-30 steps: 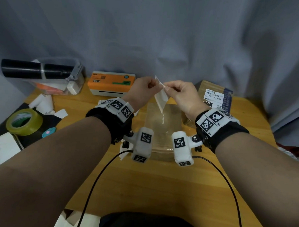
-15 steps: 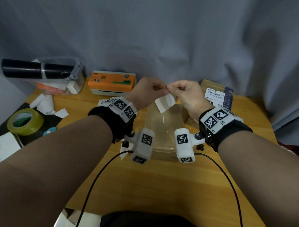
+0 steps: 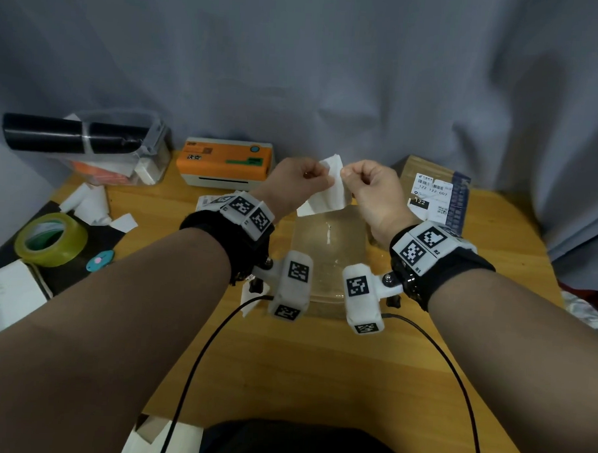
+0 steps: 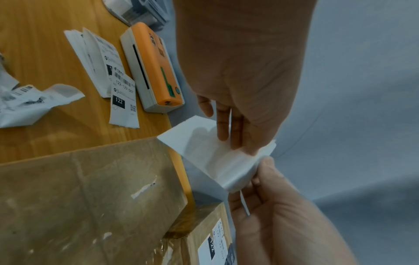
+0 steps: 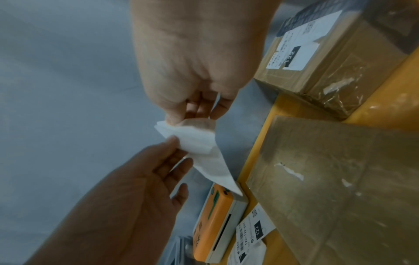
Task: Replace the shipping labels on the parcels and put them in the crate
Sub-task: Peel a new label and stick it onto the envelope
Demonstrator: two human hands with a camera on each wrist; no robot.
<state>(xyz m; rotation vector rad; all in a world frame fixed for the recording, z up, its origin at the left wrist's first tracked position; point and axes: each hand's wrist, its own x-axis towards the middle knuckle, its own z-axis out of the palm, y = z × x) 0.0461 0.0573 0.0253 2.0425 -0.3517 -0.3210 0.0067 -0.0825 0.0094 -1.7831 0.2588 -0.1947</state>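
Both hands are raised over a bare brown taped parcel [image 3: 327, 251] in the middle of the table. Between them hangs a blank white label [image 3: 328, 193]. My left hand [image 3: 323, 177] pinches its upper left part, and my right hand [image 3: 344, 173] pinches its upper right edge. In the left wrist view the label [image 4: 211, 154] curls between the left fingertips [image 4: 223, 132] and the right thumb [image 4: 266, 165]. A second parcel [image 3: 432, 194] with a printed "122" label stands at the back right.
An orange label printer [image 3: 225, 161] sits at the back, with printed labels [image 4: 122, 96] lying in front of it. On the left are a yellow tape roll [image 3: 50, 239], paper scraps [image 3: 93, 203] and a clear box [image 3: 133, 150] with a black roll on top.
The label has turned from hanging narrow and edge-on to showing its broad face, with one corner now above the fingers. Both hands stay over the parcel.
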